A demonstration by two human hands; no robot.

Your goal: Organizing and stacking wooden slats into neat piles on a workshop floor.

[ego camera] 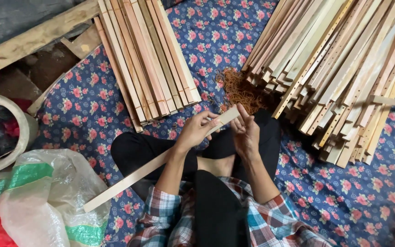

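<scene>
Plaid sleeves [170,206] sit closest, w/ black-clad crossed legs [138,151] just past them. Wooden slat [156,164] is the landmark: long, pale, running diagonally across the lap, low end toward a clear plastic bag [46,196], high end betw. both hands. Left hand [195,130] is wrapped around slat near its upper end, fingers curled closed on it. Right hand [245,132] pinches slat's tip, fingers closed on it. Beyond slat's tip: tangle of orange string [238,89] on floral cloth [344,192]. Banded slat bundle [147,55] lies above slat; loose pile of drilled slats [344,77] to its right.
</scene>
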